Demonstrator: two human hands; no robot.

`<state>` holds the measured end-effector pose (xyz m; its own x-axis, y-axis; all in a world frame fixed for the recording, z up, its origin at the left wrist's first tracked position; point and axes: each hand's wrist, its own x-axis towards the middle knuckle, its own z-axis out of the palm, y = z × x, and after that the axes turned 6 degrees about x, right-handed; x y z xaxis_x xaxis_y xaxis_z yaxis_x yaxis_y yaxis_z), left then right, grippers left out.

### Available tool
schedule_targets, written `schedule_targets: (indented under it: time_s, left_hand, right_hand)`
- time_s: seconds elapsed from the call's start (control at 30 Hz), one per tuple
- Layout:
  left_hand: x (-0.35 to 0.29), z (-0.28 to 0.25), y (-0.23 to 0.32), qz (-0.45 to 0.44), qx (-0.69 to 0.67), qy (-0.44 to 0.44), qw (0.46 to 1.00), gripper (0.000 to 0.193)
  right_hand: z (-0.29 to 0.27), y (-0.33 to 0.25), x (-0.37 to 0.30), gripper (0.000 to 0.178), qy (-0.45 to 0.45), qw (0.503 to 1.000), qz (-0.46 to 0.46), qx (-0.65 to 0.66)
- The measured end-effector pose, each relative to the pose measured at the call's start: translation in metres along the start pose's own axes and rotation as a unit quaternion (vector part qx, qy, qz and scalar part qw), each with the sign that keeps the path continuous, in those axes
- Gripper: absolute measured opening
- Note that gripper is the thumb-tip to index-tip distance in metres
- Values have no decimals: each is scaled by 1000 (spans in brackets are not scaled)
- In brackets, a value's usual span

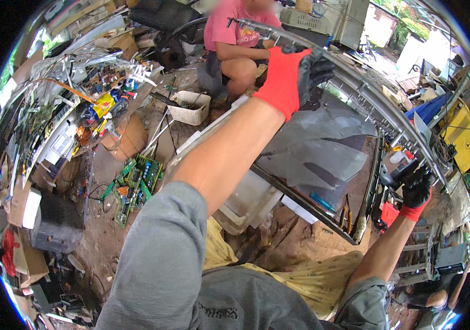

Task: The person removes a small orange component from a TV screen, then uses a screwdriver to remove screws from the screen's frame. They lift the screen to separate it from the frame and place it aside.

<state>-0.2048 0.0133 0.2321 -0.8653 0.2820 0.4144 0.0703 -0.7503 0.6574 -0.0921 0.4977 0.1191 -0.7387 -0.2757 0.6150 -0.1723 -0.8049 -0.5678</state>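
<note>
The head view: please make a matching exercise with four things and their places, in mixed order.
1. Long grey metal strip
2. Green circuit boards
3. Beige rectangular basket
4. Yellow flat panel

A. near the person in the pink shirt
B. close to the right rim
C. held by the black-and-red gloved left hand and right hand
D. beside the left grey sleeve

Pairs: 1-C, 2-D, 3-A, 4-B

Gloved left hand [307, 71] far ahead of torso [246, 300], arm extended; gloved right hand [415, 190] ahead-right of torso, fingers curled.
</note>
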Motion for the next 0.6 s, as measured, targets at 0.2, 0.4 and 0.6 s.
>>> schedule_targets:
  time_s: [0.2, 0.4, 0.6]
  left_hand:
    - [-30, -5, -7, 28, 22, 19, 999, 16]
    - [-45, -13, -11, 46, 6, 34, 998, 10]
    - [-67, -24, -22, 104, 215, 6, 971, 22]
  right_hand:
    - [-16, 4, -33, 51, 79, 997, -19, -17]
    - [-22, 13, -43, 54, 104, 994, -8, 30]
    - [-14, 14, -73, 60, 50, 408, 188, 892]
